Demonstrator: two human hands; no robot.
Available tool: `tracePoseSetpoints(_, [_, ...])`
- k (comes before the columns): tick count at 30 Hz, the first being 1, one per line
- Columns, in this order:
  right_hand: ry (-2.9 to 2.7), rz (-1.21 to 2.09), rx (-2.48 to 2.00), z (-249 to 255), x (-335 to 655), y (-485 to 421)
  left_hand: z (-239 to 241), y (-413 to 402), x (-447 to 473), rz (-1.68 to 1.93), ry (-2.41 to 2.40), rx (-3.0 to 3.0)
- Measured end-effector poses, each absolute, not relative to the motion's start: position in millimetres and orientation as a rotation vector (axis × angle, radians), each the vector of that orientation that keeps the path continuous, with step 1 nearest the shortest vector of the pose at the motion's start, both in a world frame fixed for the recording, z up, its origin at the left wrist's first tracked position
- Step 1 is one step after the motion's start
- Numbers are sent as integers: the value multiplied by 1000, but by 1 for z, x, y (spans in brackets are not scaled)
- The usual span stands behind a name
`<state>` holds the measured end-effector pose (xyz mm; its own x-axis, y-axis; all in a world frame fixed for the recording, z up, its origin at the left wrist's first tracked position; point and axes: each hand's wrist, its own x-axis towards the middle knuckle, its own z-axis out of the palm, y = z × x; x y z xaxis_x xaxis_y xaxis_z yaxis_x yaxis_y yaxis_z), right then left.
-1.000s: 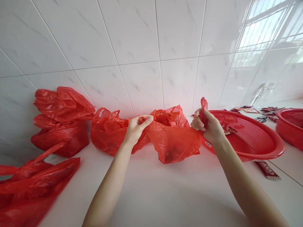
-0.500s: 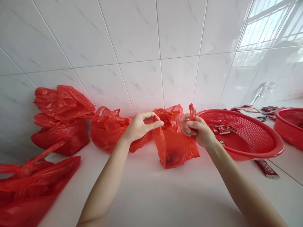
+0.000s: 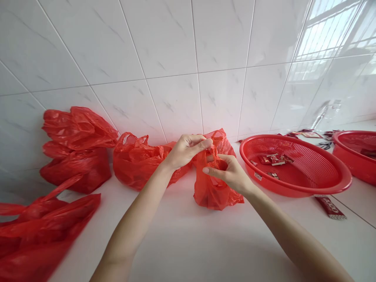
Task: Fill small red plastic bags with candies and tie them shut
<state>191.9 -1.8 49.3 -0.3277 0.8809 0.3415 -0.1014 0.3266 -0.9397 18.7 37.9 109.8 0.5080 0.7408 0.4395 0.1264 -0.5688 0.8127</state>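
left hand (image 3: 187, 150) pinches the top of a red carrier bag (image 3: 212, 195) on the counter (image 3: 182, 239), left of the perforated basket (image 3: 320, 166); right hand (image 3: 232, 172) touches the bag, whether gripping i cannot tell.

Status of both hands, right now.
Left hand: closed, pinching the top of the red bag.
Right hand: partly open, touching the same bag.
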Motion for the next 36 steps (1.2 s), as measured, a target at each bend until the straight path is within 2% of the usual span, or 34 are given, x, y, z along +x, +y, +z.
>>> tracePoseSetpoints(6, [-1483, 1160, -724, 47, 191, 0, 101, 32, 19, 1529, 853, 1868])
tracePoseSetpoints(14, [-1449, 1220, -652, 46, 193, 3, 91, 17, 15, 988, 933, 2032])
tracePoseSetpoints(19, [-1344, 1322, -671, 45, 195, 5, 88, 23, 8, 997, 884, 1899])
tracePoseSetpoints(23, [-1266, 1321, -670, 45, 195, 7, 86, 23, 5, 1153, 928, 1894])
tracePoseSetpoints(30, [-1363, 1431, -583, 46, 198, 7, 82, 17, 5, 1240, 836, 1742])
tracePoseSetpoints(36, [-1348, 1164, -679, 44, 193, 5, 87, 10, 9, 1073, 790, 1808])
